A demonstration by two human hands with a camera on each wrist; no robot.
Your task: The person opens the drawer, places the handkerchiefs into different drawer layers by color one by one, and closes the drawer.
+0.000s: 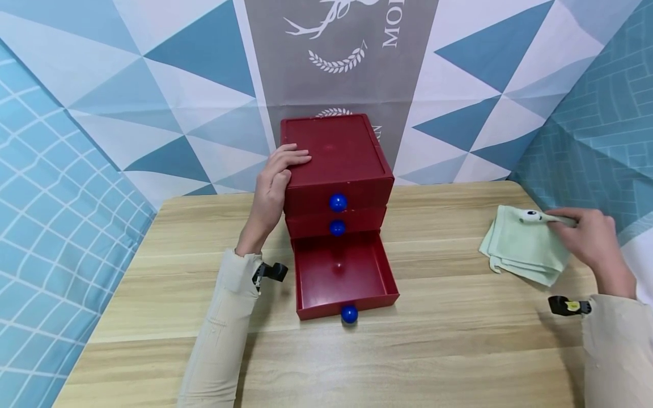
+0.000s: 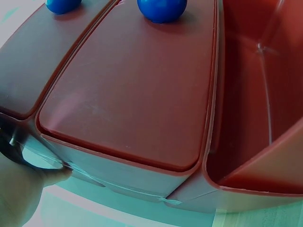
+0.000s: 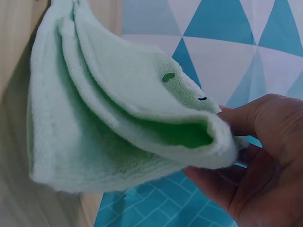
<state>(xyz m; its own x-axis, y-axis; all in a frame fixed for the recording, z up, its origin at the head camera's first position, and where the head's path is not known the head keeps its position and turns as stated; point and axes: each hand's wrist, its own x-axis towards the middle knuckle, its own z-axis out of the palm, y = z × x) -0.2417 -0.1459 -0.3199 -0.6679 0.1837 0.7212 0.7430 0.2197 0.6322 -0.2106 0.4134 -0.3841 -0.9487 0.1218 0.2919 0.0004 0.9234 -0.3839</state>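
A dark red drawer cabinet (image 1: pixel 331 147) with blue ball knobs stands on the table. Its bottom drawer (image 1: pixel 339 277) is pulled out and has nothing inside; the two drawers above are closed. My left hand (image 1: pixel 272 184) rests on the cabinet's upper left edge, fingers lying on the top and thumb against the side. In the left wrist view the thumb (image 2: pixel 54 176) touches the side wall. At the right, my right hand (image 1: pixel 586 235) pinches a folded pale green towel (image 1: pixel 528 243) by one edge. A small embroidered face shows on the towel, which hangs in loose folds in the right wrist view.
The wooden table (image 1: pixel 433 351) carries the cabinet near its back edge. Behind it hangs a patterned cloth (image 1: pixel 204 73) with blue and white triangles and a grey panel. Blue tiled-pattern cloth (image 1: pixel 46 226) borders the left side, and similar cloth the right.
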